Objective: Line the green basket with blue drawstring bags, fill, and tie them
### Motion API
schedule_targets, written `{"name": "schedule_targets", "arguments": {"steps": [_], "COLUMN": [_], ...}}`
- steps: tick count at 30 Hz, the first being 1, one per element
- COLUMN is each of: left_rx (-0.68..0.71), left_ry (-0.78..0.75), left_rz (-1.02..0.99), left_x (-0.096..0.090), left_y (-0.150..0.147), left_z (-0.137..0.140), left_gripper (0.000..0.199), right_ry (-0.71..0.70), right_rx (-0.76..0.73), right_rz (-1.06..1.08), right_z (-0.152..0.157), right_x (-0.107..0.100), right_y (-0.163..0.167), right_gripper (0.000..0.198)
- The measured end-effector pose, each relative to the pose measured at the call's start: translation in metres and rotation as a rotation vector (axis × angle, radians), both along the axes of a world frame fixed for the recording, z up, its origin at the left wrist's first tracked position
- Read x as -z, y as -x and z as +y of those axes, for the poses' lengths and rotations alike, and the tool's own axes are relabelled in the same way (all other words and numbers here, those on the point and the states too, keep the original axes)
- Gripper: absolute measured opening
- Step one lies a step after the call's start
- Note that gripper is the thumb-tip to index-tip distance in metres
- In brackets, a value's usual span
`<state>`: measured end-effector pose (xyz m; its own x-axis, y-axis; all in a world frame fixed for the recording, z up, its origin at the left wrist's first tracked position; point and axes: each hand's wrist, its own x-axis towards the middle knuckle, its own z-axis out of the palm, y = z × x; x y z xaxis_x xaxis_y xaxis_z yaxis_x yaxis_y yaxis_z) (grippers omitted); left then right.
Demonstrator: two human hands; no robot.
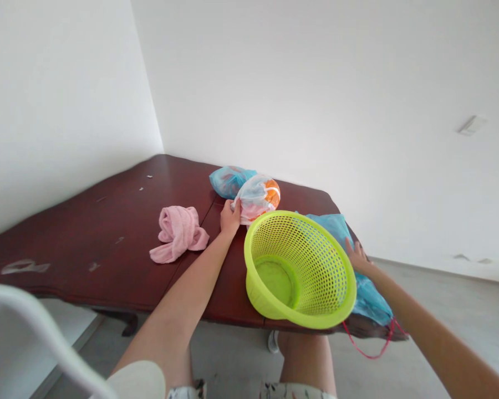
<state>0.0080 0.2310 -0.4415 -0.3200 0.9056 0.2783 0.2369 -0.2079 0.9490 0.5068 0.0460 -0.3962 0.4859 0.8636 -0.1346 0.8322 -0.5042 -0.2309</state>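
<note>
L hand [230, 217] is pinching the near edge of a clear plastic bag [255, 198] w/ orange and pink stuff inside; bag is lying on the dark wood table [87, 233], just beyond the fingers. R hand [357, 257] is resting spread, fingers open, on a blue bag [368, 293] at the table's right edge, touching the rim of the lime-green basket [299, 269]. Basket is sitting tilted btwn both hands. Pink cloth [178, 233] is lying near, left of the L hand. Another blue bag [229, 180] is sitting behind the clear one.

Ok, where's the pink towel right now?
In the head view the pink towel lies bunched on the dark wooden table, left of the left hand, apart from the green basket.
</note>
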Motion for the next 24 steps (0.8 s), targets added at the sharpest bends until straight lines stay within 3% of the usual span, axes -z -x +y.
{"name": "schedule_targets", "arguments": {"steps": [4, 7, 15, 19, 22, 24], "left_rx": [-0.013, -0.031, -0.109, -0.217, -0.344, -0.451], "left_ry": [-0.036, -0.077, -0.184, -0.294, -0.403, -0.484], "left_rz": [-0.041, -0.067, -0.124, -0.115, -0.064, 0.085], "left_x": [0.000, 0.000, -0.012, -0.045, -0.073, -0.084], "left_y": [0.000, 0.001, -0.005, 0.009, 0.041, 0.068], "left_z": [0.001, 0.003, -0.006, -0.020, -0.033, -0.043], "left_gripper": [0.044, 0.045, 0.047, 0.044, 0.040, 0.036], "right_ry": [0.017, -0.062, -0.079, -0.109, -0.120, -0.127], "right_rx": [-0.077, -0.183, -0.164, -0.148, -0.128, -0.121], "right_rz": [-0.030, -0.121, -0.174, -0.185, -0.180, -0.171], "right_z": [-0.029, -0.037, -0.044, -0.045, -0.042, -0.041], "right_x": [0.060, 0.079, 0.066, 0.063, 0.063, 0.064], "right_y": [0.020, 0.022, 0.033, 0.038, 0.040, 0.041], "right_gripper": [0.092, 0.088, 0.084, 0.086, 0.088, 0.090]}}
